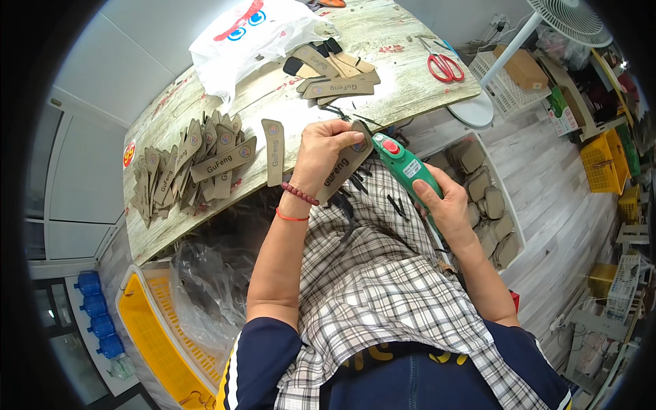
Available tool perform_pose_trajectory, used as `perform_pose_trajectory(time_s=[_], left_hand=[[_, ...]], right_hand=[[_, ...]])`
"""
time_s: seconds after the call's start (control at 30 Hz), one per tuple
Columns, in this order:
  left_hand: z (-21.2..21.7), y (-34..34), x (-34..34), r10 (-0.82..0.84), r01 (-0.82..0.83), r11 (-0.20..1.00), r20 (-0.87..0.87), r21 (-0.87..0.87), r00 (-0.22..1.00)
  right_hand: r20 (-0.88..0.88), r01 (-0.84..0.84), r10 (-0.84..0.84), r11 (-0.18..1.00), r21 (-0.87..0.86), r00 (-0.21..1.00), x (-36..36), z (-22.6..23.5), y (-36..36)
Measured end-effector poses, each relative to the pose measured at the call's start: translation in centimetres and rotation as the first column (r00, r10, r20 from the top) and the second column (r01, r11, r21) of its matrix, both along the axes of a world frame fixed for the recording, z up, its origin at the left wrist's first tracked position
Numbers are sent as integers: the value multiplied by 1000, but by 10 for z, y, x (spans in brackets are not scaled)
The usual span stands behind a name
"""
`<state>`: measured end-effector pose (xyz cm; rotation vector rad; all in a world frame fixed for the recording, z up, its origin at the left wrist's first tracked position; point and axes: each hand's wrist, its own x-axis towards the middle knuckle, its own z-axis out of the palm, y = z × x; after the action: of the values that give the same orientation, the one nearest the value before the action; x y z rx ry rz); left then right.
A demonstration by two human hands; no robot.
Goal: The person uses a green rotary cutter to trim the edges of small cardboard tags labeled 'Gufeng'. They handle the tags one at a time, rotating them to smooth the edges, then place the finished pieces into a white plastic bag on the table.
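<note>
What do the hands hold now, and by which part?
Left hand: a flat tan strip, pinched near its upper end. Right hand: a green elongated handheld tool, gripped around its lower body.

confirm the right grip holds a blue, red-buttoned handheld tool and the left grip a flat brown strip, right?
Not blue: the head view shows a green, red-buttoned handheld tool in the right grip; the left grip does hold a flat brown strip.

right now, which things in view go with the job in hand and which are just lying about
Job in hand:
green power tool, in the right hand
tan strip, in the left hand
similar strips on the table

Seemingly just lying about:
white plastic bag
standing fan
blue containers
</note>
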<state>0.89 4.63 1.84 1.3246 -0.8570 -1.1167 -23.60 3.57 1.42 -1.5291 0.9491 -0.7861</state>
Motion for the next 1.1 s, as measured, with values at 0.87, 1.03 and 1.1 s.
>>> perform_pose_trajectory(time_s=[0.87, 1.03, 1.1], left_hand=[[-72, -104, 76, 134, -680, 733, 979, 8, 157], [-82, -103, 74, 569, -676, 727, 656, -122, 495], [-78, -98, 72, 739, -652, 673, 274, -350, 615]], right_hand=[[-36, 101, -99, 994, 47, 994, -2, -19, -13], [-19, 104, -103, 993, 60, 994, -2, -19, -16], [-24, 95, -94, 994, 56, 995, 0, -15, -17]])
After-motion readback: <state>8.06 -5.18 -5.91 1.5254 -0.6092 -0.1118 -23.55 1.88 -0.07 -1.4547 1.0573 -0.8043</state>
